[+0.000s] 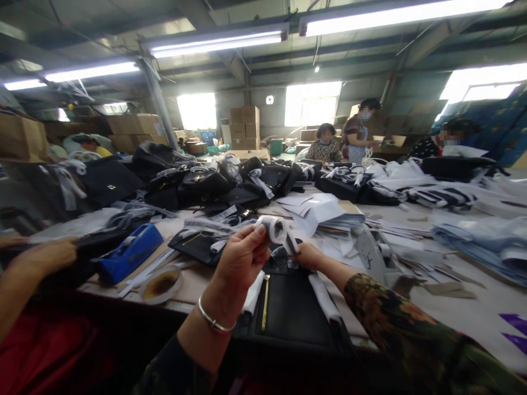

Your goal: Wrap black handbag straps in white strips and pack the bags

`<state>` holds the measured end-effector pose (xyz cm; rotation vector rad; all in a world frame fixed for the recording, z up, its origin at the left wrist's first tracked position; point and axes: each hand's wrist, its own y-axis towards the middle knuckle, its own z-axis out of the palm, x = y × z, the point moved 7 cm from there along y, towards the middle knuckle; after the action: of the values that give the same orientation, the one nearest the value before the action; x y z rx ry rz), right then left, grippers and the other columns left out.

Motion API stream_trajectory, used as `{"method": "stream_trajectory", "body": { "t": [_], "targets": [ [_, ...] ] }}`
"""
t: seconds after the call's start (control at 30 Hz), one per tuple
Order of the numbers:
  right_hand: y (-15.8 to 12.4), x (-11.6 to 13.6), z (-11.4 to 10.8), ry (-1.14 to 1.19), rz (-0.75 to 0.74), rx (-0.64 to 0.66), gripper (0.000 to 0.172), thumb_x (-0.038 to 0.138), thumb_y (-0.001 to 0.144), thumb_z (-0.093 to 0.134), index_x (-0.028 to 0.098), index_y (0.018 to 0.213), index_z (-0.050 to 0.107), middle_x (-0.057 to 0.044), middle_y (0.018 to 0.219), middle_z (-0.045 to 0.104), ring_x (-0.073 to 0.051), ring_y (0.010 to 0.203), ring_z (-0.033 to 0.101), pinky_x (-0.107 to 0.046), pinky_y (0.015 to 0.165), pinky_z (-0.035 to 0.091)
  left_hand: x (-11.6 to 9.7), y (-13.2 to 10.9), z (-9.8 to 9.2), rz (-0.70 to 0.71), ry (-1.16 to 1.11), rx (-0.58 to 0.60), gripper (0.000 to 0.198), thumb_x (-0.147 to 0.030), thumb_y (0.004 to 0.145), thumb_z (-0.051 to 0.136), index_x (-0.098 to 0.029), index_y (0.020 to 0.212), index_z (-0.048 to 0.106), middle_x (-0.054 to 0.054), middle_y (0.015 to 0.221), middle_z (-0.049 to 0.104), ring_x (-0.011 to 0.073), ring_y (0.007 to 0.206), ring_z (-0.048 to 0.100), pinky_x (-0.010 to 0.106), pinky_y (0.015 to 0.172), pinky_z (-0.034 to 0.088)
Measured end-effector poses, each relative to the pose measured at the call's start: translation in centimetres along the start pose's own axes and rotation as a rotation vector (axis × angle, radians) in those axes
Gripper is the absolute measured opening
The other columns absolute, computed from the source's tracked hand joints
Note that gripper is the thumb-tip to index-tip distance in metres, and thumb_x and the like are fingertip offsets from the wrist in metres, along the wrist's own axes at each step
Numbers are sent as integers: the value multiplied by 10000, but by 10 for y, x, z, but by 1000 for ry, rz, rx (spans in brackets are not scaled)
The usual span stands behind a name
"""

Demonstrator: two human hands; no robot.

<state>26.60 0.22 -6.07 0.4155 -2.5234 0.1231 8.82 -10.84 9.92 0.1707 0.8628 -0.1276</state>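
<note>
In front of me, my left hand (242, 255) pinches a rolled-up strap (275, 229) covered in whitish film. The loose end of the strap runs right and down to my right hand (308, 257), whose fingers are closed on it. Below both hands lies a black bag (294, 304) with a gold zipper (265, 304) on its left part. White wrapping (325, 299) covers strips along the bag's sides. My left wrist wears a silver bangle.
A blue tape dispenser (129, 255) and a tape roll (161, 283) lie to the left, near a co-worker's hand (45, 260). A grey dispenser (376, 252) and stacked papers (317, 211) are on the right. Black bags (201, 184) pile up behind; other people sit or stand beyond.
</note>
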Motion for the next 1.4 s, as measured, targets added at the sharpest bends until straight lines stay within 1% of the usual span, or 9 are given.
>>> {"method": "stream_trajectory", "body": {
  "t": [0.27,0.53,0.63,0.73,0.9,1.07,1.17,1.3,1.4],
  "targets": [
    [-4,-6,27,-45,82,170,12,188,654,749,176,656,748,2,561,601,-162,624,572,-244,584,380,-22,23,-7,66,-34,-50,312,-223,672,890,-117,723,602,-80,559,439,9,432,254,150,403,204],
    [-23,23,-21,69,28,-25,171,298,771,681,179,860,766,-28,726,679,-165,697,587,-243,620,403,-19,1,-36,167,52,-157,368,-298,571,943,-118,707,651,-48,587,510,18,450,322,159,425,238],
    [-47,55,-56,494,51,-163,482,566,919,517,135,915,731,-15,624,572,-117,540,467,-235,504,334,-10,-11,-44,203,223,-184,308,-365,662,888,-126,724,702,-48,549,484,35,454,324,178,447,250],
    [-73,110,-63,1103,34,37,583,700,767,696,124,860,696,50,537,450,-51,426,276,-214,416,188,-2,-25,-36,285,494,-137,206,-347,789,794,-144,789,762,-7,615,538,91,566,445,211,547,360],
    [-98,154,-50,1426,104,237,520,575,671,849,169,666,526,98,502,328,-23,425,174,-198,407,113,11,-45,-15,360,773,39,165,-285,870,716,-162,787,789,65,815,627,181,787,553,274,719,437],
    [-110,141,-49,1107,58,69,458,546,697,807,165,631,562,52,515,417,-61,460,287,-226,435,207,37,-44,-22,-11,559,233,328,-446,814,769,-119,815,744,46,732,584,140,682,501,251,635,384],
    [-120,144,-58,656,-150,-121,411,431,834,695,178,567,511,28,553,444,-93,523,366,-250,501,287,53,-36,-34,-287,297,160,525,-612,744,774,-118,667,614,-53,543,373,56,484,282,217,485,198],
    [-134,157,-57,107,-514,-324,301,276,953,532,181,670,570,-29,686,579,-129,600,470,-279,575,331,61,-27,-36,-415,222,91,477,-486,656,884,-141,666,555,-95,524,312,35,459,208,212,458,126],
    [-134,151,-49,-54,-627,-310,276,234,991,457,176,814,660,-64,763,636,-153,658,516,-291,625,365,65,-28,-36,-452,209,78,412,-387,632,903,-140,714,583,-97,548,320,38,470,211,213,462,123]
  ]
}}
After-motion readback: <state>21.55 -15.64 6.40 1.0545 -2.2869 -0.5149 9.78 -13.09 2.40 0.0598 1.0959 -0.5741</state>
